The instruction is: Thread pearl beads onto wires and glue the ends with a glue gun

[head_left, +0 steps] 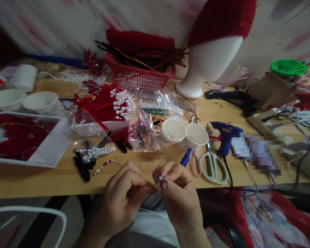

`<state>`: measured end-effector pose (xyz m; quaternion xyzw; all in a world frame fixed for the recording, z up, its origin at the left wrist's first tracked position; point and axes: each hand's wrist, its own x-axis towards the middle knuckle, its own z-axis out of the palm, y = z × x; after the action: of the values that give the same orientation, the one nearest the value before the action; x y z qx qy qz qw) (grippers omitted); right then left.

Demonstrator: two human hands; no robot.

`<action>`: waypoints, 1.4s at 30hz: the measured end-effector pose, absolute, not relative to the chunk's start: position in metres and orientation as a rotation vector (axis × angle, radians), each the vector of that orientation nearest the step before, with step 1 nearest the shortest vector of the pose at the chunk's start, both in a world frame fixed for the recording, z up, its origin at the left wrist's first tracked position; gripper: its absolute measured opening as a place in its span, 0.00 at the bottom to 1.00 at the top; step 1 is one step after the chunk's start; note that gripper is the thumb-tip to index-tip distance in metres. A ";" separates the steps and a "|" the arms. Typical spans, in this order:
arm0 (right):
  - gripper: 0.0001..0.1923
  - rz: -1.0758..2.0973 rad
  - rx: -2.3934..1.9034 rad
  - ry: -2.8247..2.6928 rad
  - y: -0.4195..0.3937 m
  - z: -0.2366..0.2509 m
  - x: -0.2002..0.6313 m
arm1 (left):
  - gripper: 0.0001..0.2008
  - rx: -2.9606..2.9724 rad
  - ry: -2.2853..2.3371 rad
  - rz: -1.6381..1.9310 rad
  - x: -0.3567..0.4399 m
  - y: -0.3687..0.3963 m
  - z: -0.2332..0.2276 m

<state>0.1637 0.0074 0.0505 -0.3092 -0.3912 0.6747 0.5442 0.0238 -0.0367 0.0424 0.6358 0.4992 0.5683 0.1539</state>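
Observation:
My left hand point(125, 194) is closed in a pinch just past the front edge of the table; what its fingertips hold, if anything, is hidden. Close beside it, my right hand point(179, 196) pinches a small shiny white piece point(160, 178) between thumb and forefinger, too small to name surely. Beyond the hands lies a short beaded strand point(103, 167) in red, green and white. Two paper cups stand side by side, the left cup point(172, 132) with white beads inside. A blue pen point(187, 157) lies by my right hand.
Scissors point(214, 167) and a blue glue gun point(226, 134) with its cord lie to the right. A white box point(46, 148) of red pieces stands left. Pearl-tipped red stems point(100, 106), a red basket point(144, 77) and a foam head point(210, 65) are farther back.

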 end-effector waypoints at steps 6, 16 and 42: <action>0.04 1.680 -0.668 -1.028 0.011 0.045 0.167 | 0.12 1.823 1.431 1.591 0.021 -0.036 0.041; 0.08 1.603 -0.617 -1.060 0.016 0.039 0.171 | 0.17 1.780 1.409 1.615 0.022 -0.034 0.042; 0.07 1.214 -0.630 -0.859 0.034 0.079 0.203 | 0.14 1.564 1.361 1.783 0.023 -0.035 0.032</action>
<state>0.2026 0.0339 0.0794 -0.2819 -0.3845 0.5430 0.6913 0.0234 -0.0350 0.0323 0.5601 0.4875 0.6386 0.2022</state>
